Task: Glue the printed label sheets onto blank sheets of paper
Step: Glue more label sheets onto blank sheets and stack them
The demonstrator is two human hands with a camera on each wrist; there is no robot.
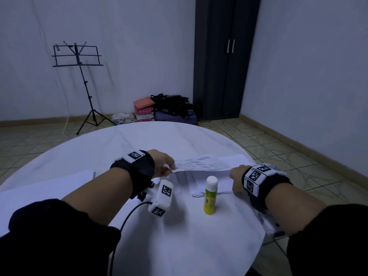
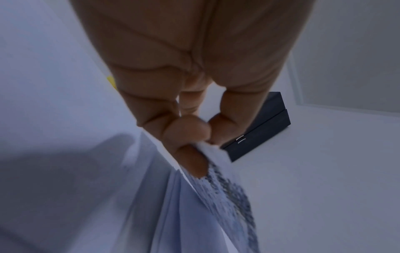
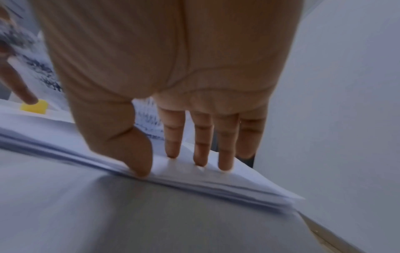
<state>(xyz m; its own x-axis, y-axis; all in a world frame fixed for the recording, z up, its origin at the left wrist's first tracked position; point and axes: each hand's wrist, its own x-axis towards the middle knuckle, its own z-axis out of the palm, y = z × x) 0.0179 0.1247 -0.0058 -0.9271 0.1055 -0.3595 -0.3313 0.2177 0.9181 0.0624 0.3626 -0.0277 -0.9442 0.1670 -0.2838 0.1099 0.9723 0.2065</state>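
Note:
My left hand (image 1: 171, 167) pinches the left edge of a printed label sheet (image 1: 201, 164) and holds it lifted off the papers below. In the left wrist view, the left hand (image 2: 201, 142) has thumb and fingers closed on the printed label sheet (image 2: 227, 188). My right hand (image 1: 236, 179) lies flat on a stack of white paper (image 1: 217, 191). The right wrist view shows the right hand (image 3: 171, 167) with straight fingers (image 3: 202, 145) and thumb pressing the stack of white paper (image 3: 216, 181). A yellow glue stick (image 1: 210, 195) with a white cap stands upright between my hands.
The round white table (image 1: 189, 246) carries blank sheets (image 1: 49, 186) at the left. A cable runs from the left wrist camera (image 1: 161, 198) off the near edge. Beyond the table are a music stand (image 1: 79, 60), bags and boxes (image 1: 165, 108) and a dark cabinet (image 1: 225, 56).

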